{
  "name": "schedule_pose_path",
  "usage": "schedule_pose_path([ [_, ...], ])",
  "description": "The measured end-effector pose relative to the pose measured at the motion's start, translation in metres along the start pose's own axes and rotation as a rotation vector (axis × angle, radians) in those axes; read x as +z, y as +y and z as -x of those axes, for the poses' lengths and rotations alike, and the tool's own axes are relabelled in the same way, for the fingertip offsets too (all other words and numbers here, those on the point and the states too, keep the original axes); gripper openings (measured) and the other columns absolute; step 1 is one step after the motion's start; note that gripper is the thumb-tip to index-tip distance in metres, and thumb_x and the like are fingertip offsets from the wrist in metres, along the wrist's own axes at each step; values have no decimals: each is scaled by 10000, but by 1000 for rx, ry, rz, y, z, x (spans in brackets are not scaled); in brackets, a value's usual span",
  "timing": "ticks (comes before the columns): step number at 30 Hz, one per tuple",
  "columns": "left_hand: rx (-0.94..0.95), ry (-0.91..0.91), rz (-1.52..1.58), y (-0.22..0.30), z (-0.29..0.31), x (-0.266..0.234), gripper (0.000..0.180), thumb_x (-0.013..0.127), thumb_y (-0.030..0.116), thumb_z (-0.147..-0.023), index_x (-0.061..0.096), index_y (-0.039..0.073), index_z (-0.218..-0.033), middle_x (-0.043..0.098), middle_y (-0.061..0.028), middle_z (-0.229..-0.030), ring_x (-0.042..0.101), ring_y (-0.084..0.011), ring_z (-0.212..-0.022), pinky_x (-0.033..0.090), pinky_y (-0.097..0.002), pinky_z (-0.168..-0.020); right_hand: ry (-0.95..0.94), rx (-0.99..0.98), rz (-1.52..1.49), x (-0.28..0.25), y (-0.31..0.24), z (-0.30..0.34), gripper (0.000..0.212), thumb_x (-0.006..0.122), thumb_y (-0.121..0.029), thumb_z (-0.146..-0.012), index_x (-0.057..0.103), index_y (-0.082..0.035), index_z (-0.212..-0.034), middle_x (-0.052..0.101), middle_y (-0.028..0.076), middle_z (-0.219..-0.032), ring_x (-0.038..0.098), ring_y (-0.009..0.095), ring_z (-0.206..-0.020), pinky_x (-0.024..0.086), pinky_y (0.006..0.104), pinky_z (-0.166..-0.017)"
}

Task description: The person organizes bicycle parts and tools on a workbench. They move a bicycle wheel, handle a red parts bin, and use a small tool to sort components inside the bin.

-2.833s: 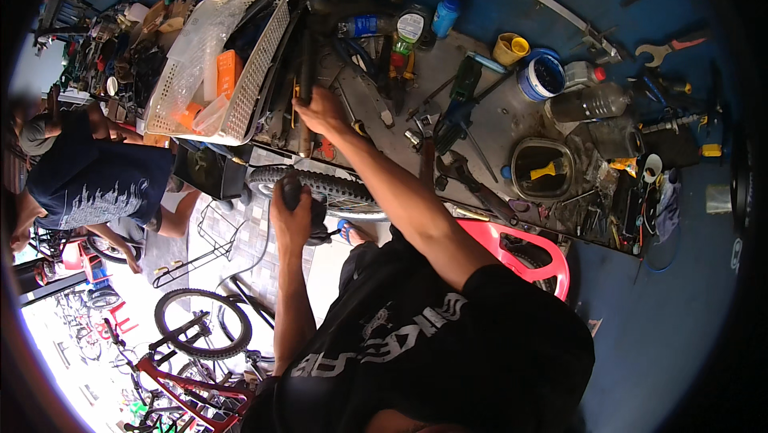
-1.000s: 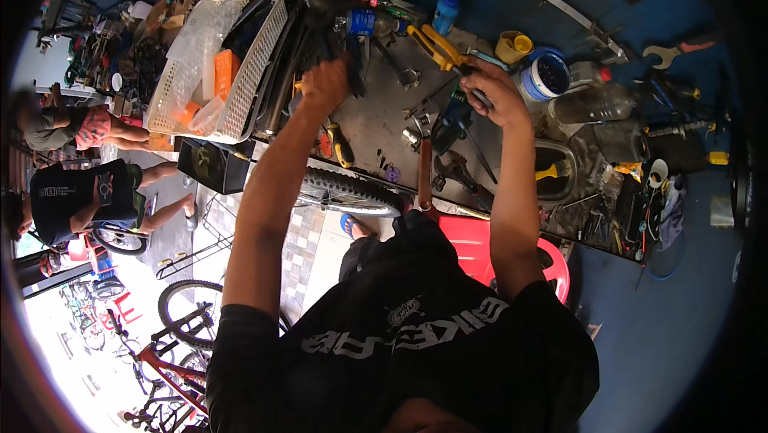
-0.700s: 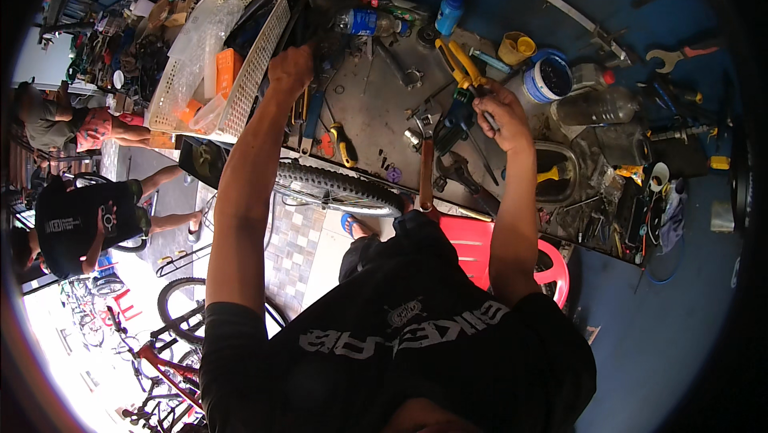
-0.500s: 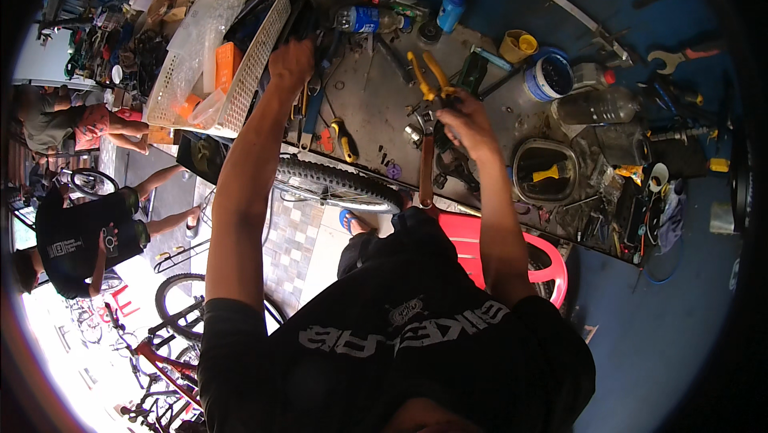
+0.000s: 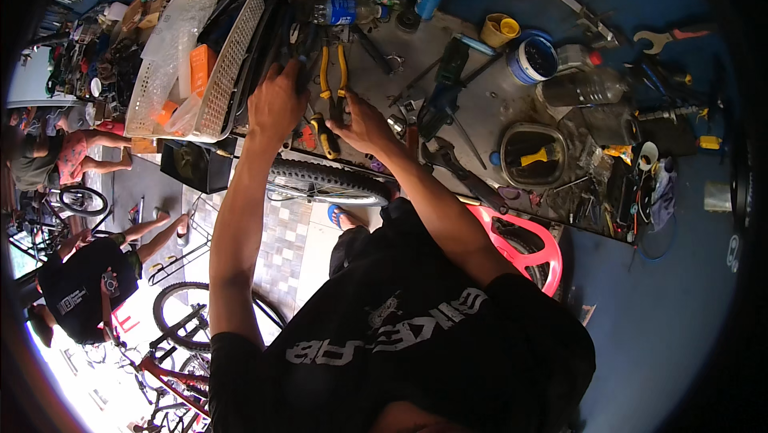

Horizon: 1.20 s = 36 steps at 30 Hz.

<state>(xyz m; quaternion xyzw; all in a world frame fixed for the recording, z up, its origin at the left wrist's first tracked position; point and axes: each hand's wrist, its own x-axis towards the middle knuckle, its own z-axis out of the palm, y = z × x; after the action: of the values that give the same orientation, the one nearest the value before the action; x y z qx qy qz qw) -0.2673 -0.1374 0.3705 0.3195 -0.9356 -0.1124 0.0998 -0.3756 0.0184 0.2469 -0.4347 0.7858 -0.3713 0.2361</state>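
My right hand (image 5: pixel 364 124) has its thumb and fingers closed at the jaw end of a pair of pliers with yellow handles (image 5: pixel 343 65); the handles point away from me. To its left, my left hand (image 5: pixel 274 105) is bent over dark tools beside the basket, fingers curled; what lies under them is hidden. A yellow-and-black screwdriver (image 5: pixel 326 139) lies on the workbench (image 5: pixel 384 85) between the hands. Right of my right hand, an adjustable wrench (image 5: pixel 412 117) is partly covered by my forearm. A long dark tool (image 5: pixel 464 175) lies near the bench's front edge.
A cream plastic basket (image 5: pixel 240 65) holds bags and an orange box. A water bottle (image 5: pixel 346 11), blue-white tub (image 5: pixel 534 61) and square tray (image 5: pixel 532 153) stand farther back and right. A bicycle tyre (image 5: pixel 328 175) and red chair (image 5: pixel 540 249) are below the bench. Two people are at left.
My right hand has swung left with the pliers, from mid-bench to near my left hand. My left hand has come slightly nearer to me. The view has shifted a little.
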Motion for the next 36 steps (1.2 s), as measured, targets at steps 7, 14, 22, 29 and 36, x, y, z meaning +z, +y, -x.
schedule_pose_path([
  [7, -142, -578, 182, 68, 76, 20, 511, 742, 595, -957, 869, 117, -1088, 819, -227, -1058, 803, -429, -1026, 642, -515, -920, 185, 183, -99, -110, 56, 80, 355, 794, -303, -1024, 746, -105, -1315, 819, 109, -1048, 790, 232, -876, 608, 374, -809],
  [14, -75, -824, 166, 162, 90, 85, 737, 783, 737, -864, 824, 24, -1045, 822, -219, -1044, 806, -409, -1062, 630, -519, -953, 444, 356, 71, -189, 90, 157, 258, 768, -263, -1010, 769, -85, -1197, 795, 155, -981, 778, 313, -827, 597, 431, -759],
  [22, -260, -721, 220, 132, 72, 74, 572, 801, 423, -811, 794, -2, -1194, 801, -276, -1171, 770, -437, -1176, 606, -503, -1040, 356, 386, 138, -177, 92, 194, 282, 800, -231, -979, 763, -81, -1215, 781, 150, -1036, 769, 327, -904, 604, 448, -813],
  [29, -239, -509, 131, 68, 49, 30, 618, 877, 501, -771, 815, 2, -1131, 801, -301, -1064, 789, -459, -1062, 633, -519, -934, 89, 162, 439, -166, 89, 207, 382, 850, -204, -901, 736, -85, -1246, 716, 152, -1168, 718, 367, -1080, 594, 472, -925],
  [36, -268, -332, -17, 4, 19, 19, 593, 913, 474, -780, 814, 41, -1174, 802, -294, -1080, 788, -449, -1060, 627, -525, -911, 109, 212, 364, -155, 94, 201, 450, 809, -294, -916, 697, -77, -1293, 695, 171, -1214, 686, 424, -1138, 566, 516, -993],
])
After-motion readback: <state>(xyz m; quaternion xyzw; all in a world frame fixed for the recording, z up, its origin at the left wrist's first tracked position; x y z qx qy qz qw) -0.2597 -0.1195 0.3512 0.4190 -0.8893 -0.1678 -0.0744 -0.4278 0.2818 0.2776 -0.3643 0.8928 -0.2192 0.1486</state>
